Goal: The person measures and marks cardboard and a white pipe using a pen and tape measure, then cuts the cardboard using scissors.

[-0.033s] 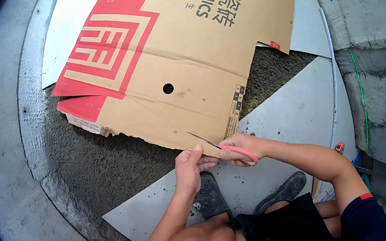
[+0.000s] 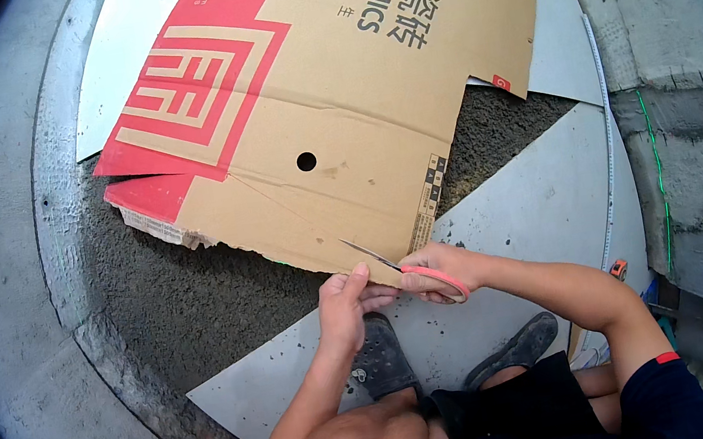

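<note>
A big flattened cardboard sheet (image 2: 277, 208), brown with red printed areas and a round hole, lies in front of me with a ragged near edge. My left hand (image 2: 348, 304) pinches that near edge, thumb on top and fingers beneath. Close beside it, my right hand (image 2: 441, 268) grips a pair of scissors (image 2: 365, 251) by the red handles. One dark, pointed blade shows above the cardboard, aimed up and to the left; the other blade is hidden. A thin diagonal line runs over the cardboard from near the red print toward the scissors' tip.
Under the cardboard lies rough dark mortar (image 2: 170, 310), bordered by pale grey tile (image 2: 274, 372) at the near side and right. A long measuring strip (image 2: 606, 127) stands at the right, with an orange tape measure (image 2: 619, 269) near its lower end. Curved concrete walls (image 2: 9, 298) surround the area.
</note>
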